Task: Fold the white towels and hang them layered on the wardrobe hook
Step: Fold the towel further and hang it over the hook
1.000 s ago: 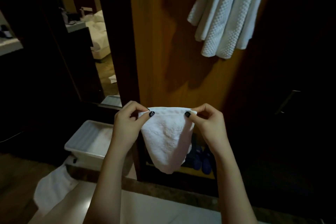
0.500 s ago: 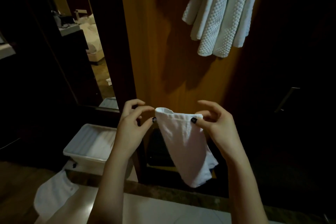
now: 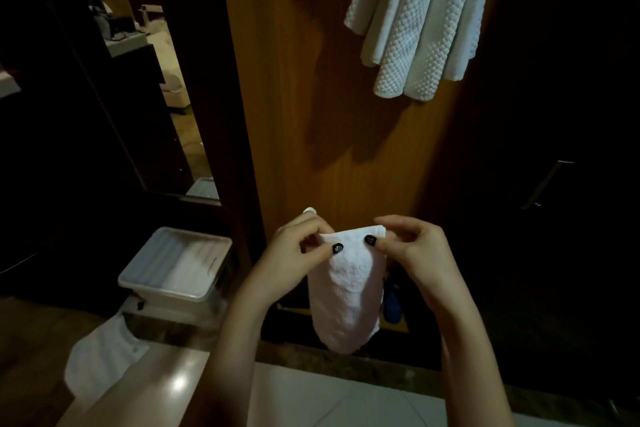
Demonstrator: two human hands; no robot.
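A small white towel (image 3: 348, 291) hangs folded in front of the wooden wardrobe panel (image 3: 304, 114). My left hand (image 3: 298, 253) pinches its top left corner and my right hand (image 3: 412, 250) pinches its top right corner, thumbs close together on the near face. Above, at the upper right, several white waffle-weave towels (image 3: 415, 21) hang layered against the panel; the hook itself is out of frame.
A clear plastic bin (image 3: 176, 267) with white towels inside stands on the floor at the left. Another white cloth (image 3: 100, 357) lies below it. Dark wardrobe doors with a metal handle (image 3: 543, 184) fill the right. Blue slippers (image 3: 393, 298) sit behind the towel.
My hands have come closer together, narrowing the towel's top edge into a tighter fold. The towel hangs longer and narrower than before.
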